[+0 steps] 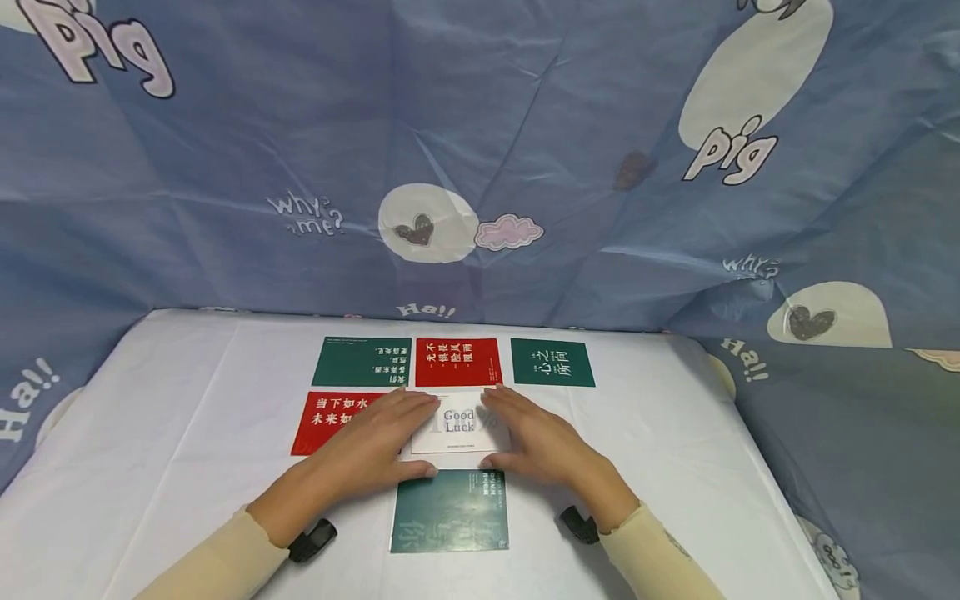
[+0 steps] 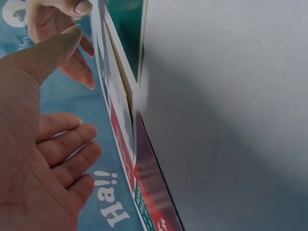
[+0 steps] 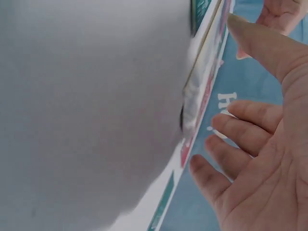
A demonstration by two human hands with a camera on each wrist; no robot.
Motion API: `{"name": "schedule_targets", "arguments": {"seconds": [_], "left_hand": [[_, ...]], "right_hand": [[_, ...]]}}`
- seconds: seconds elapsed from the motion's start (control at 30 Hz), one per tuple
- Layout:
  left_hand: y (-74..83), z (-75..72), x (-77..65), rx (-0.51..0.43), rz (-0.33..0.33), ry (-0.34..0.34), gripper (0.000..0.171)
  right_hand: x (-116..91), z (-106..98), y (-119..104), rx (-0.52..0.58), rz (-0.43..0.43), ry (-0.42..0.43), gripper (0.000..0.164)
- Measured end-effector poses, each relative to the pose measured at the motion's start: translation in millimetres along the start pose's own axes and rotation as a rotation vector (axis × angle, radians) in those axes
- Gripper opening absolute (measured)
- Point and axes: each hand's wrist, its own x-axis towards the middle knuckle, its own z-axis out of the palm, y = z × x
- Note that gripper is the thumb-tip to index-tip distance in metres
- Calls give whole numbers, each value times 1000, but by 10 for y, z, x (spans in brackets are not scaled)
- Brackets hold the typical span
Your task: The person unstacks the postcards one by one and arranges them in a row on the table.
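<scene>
A white card (image 1: 459,423) printed "Good Luck" lies flat on the table between the two hands. At its left edge is the left hand (image 1: 367,446), palm facing inward, fingers extended and thumb apart. The right hand (image 1: 543,446) mirrors it along the card's right edge, fingertips right at the corner. Neither hand grips anything in the wrist views, where the left palm (image 2: 43,159) and right palm (image 3: 274,168) show relaxed fingers. Just in front of the white card lies a green card (image 1: 450,512). Part of a red card (image 1: 309,435) is hidden behind the left hand.
Along the back lie a green card (image 1: 352,362), a red card (image 1: 480,371) and another green card (image 1: 577,367). A white cloth (image 1: 187,450) covers the table. Blue printed fabric (image 1: 480,283) hangs behind it. Dark bands (image 1: 313,540) circle both wrists.
</scene>
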Motion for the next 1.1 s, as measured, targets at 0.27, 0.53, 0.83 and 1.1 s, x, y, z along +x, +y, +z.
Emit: {"name": "schedule_targets", "arguments": {"seconds": [0.27, 0.53, 0.83, 1.1], "left_hand": [[192, 8, -184, -41, -15, -56, 94], [356, 96, -420, -35, 17, -157, 101], [434, 211, -548, -3, 18, -181, 95], [438, 221, -513, 6, 24, -132, 86]], "right_hand": [[-213, -63, -140, 6, -16, -20, 91], [-476, -1, -358, -19, -89, -55, 89], [-611, 175, -481, -75, -123, -107, 85], [-646, 216, -486, -93, -99, -81, 79]]}}
